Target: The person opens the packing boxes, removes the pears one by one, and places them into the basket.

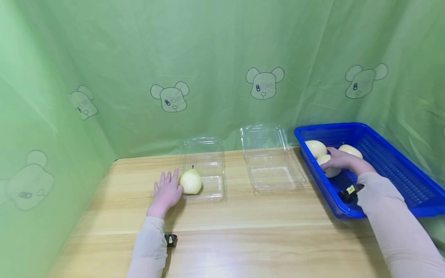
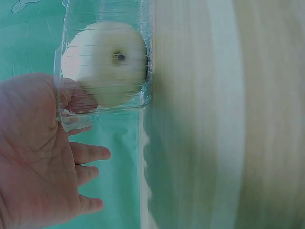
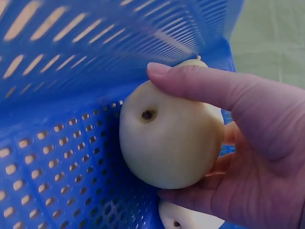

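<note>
My right hand (image 1: 340, 159) reaches into the blue basket (image 1: 410, 170) and grips a pale yellow pear (image 3: 167, 138), thumb (image 3: 190, 86) over its top and fingers curled round its far side. Two more pears lie in the basket beside it, a left one (image 1: 315, 148) and a right one (image 1: 352, 150). Another pear (image 1: 191, 181) sits, stem up, in the left clear plastic box (image 1: 213, 187), whose lid is raised. Left of this box is my left hand (image 1: 167, 193), its fingers spread and straight. Its thumb reaches over the box's side, right at the pear.
A second clear plastic box (image 1: 272, 177) stands between the left box and the basket, its lid raised at the back. All stand on a wooden table (image 1: 222, 243). Green curtain (image 1: 215, 58) with mouse-like heads hangs behind and at the left.
</note>
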A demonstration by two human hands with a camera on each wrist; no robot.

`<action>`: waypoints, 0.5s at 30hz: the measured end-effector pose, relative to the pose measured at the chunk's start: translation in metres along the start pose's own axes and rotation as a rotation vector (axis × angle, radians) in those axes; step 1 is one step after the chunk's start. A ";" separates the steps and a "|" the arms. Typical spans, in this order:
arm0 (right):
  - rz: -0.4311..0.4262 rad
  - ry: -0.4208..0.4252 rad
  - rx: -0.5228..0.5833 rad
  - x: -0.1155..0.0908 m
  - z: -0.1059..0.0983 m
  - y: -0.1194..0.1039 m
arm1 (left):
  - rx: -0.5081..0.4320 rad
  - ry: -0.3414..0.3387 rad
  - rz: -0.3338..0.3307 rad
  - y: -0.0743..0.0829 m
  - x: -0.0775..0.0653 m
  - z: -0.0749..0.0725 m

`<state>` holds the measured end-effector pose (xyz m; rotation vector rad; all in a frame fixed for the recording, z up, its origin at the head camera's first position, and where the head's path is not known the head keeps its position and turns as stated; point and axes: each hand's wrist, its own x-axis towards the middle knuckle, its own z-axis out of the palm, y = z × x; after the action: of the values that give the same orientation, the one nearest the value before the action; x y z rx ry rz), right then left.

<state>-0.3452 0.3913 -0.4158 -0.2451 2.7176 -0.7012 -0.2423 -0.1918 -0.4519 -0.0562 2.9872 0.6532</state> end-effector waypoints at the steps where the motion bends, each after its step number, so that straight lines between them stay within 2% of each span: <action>1: 0.006 -0.004 0.003 0.000 0.000 0.001 | 0.001 -0.001 0.001 0.000 0.000 0.000; 15: 0.031 -0.069 0.058 -0.006 -0.003 -0.004 | 0.001 -0.005 -0.002 0.001 0.001 0.003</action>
<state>-0.3402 0.3908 -0.4092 -0.2095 2.6259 -0.7472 -0.2434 -0.1903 -0.4541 -0.0575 2.9826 0.6514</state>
